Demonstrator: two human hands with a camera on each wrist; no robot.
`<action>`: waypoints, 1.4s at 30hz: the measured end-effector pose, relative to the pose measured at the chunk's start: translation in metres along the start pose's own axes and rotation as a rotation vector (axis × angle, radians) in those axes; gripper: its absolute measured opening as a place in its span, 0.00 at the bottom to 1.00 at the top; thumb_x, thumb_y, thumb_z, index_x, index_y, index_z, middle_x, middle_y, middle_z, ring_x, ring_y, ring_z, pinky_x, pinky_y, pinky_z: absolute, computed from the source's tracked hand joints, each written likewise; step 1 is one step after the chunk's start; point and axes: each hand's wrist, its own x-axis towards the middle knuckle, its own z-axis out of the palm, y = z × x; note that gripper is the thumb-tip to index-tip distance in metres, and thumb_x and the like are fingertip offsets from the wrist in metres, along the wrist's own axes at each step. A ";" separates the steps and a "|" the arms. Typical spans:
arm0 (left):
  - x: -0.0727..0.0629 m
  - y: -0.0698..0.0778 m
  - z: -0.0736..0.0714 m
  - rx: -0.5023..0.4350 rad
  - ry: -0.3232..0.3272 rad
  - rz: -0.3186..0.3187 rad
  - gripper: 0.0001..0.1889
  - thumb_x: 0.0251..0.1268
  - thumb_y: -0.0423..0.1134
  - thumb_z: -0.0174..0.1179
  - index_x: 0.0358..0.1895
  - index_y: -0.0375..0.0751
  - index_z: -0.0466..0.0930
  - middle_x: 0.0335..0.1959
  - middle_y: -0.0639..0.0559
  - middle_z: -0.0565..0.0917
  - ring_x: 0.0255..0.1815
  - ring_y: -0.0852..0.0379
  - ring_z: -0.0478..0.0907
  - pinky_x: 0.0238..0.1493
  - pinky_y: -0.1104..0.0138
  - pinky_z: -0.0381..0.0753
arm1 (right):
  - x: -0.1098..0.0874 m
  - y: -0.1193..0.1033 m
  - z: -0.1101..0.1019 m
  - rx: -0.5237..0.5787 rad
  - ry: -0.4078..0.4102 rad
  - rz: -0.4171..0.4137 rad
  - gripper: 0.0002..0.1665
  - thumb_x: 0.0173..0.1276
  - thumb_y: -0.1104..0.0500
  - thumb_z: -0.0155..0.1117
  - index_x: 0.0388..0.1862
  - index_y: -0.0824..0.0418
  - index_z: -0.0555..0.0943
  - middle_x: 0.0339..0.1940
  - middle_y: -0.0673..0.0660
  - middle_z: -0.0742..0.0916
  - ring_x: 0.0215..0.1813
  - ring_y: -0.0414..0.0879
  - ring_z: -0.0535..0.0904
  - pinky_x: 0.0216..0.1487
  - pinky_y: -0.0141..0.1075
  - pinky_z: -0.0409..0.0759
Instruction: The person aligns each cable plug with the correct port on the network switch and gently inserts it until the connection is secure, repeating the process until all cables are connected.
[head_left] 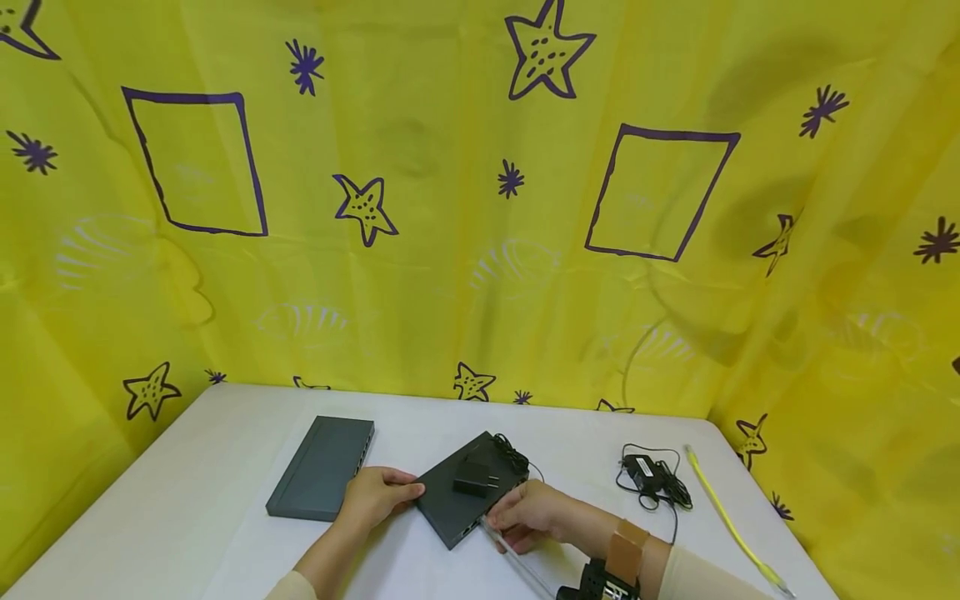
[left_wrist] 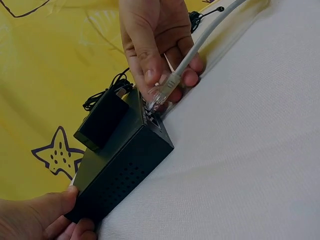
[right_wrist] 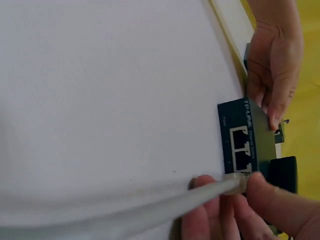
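Left hand [head_left: 378, 497] pinches box [head_left: 447, 512], right hand [head_left: 531, 515] pinches cable plug [left_wrist: 166, 91]; brace box firmly, push straight in.

From my remote seat, I read "TP-LINK" [right_wrist: 247, 113] on the dark box's [right_wrist: 261, 137] port side; smaller print [right_wrist: 253, 142] there blurs.

One white table [head_left: 202, 492] carries two flat dark boxes: a left box [head_left: 322, 467] toward its left edge and a middle box [head_left: 450, 512]. There are two power adapters: a plug adapter [head_left: 472, 479] on the middle box and a brick adapter [head_left: 642, 473] nearer the right edge. Network cables also number two: a yellow cable [head_left: 727, 517] along the right edge and a grey cable [head_left: 516, 558] at the middle box. Two hands show, one left hand [head_left: 378, 497] and one right hand [head_left: 531, 512].
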 end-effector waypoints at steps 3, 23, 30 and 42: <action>-0.001 0.000 0.001 0.001 -0.003 0.001 0.12 0.49 0.33 0.75 0.35 0.29 0.87 0.25 0.48 0.87 0.25 0.60 0.83 0.30 0.69 0.83 | -0.001 0.004 0.002 0.022 0.025 -0.024 0.07 0.65 0.64 0.68 0.38 0.67 0.88 0.24 0.54 0.89 0.19 0.37 0.78 0.25 0.27 0.81; 0.003 0.001 -0.001 0.016 -0.024 -0.024 0.12 0.50 0.34 0.75 0.36 0.30 0.87 0.26 0.50 0.86 0.24 0.60 0.82 0.31 0.67 0.84 | 0.002 -0.003 0.014 0.000 0.113 -0.006 0.04 0.60 0.67 0.68 0.29 0.68 0.87 0.15 0.50 0.82 0.16 0.37 0.76 0.23 0.28 0.80; 0.002 0.004 -0.002 0.039 -0.026 -0.022 0.12 0.50 0.35 0.75 0.36 0.31 0.87 0.25 0.51 0.86 0.24 0.60 0.81 0.30 0.67 0.83 | 0.000 -0.003 0.016 -0.003 0.146 -0.028 0.03 0.59 0.69 0.69 0.30 0.69 0.87 0.16 0.50 0.83 0.17 0.37 0.77 0.23 0.29 0.81; 0.005 0.004 -0.002 0.074 -0.043 -0.017 0.10 0.50 0.34 0.75 0.34 0.33 0.87 0.22 0.53 0.85 0.22 0.60 0.80 0.29 0.68 0.82 | 0.000 -0.001 0.014 0.026 0.142 -0.057 0.03 0.59 0.71 0.70 0.31 0.73 0.86 0.16 0.50 0.83 0.17 0.37 0.77 0.24 0.30 0.82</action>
